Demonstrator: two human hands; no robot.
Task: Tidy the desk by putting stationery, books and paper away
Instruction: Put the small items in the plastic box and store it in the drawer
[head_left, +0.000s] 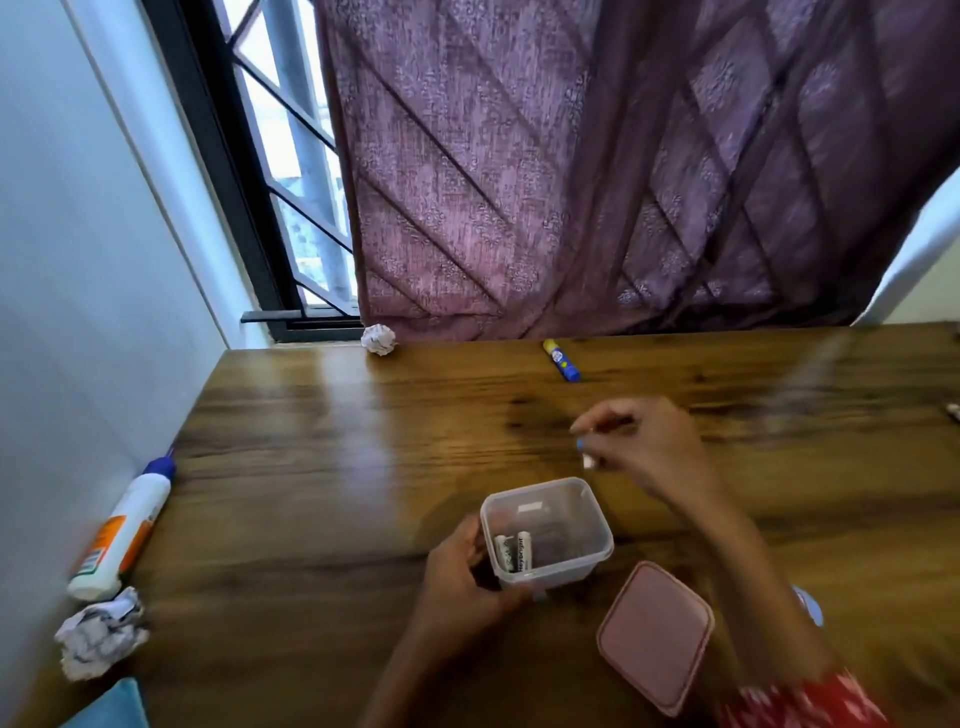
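Left hand (462, 577) grips clear tub (548, 535); erasers (514, 553) inside upright; right hand (644, 447) pinches small piece (588, 461).

1. Glossy wooden desk (322, 467), dark grain, window light mirrored on its top.
2. Pale wall (78, 234) along its left edge.
3. Black-framed barred window (280, 171) behind, daylit.
4. Purple patterned curtain (571, 182) over most of it.

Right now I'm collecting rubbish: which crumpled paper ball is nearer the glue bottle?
The larger crumpled paper ball at the desk's near left edge, right beside the glue bottle; the smaller ball sits far back.
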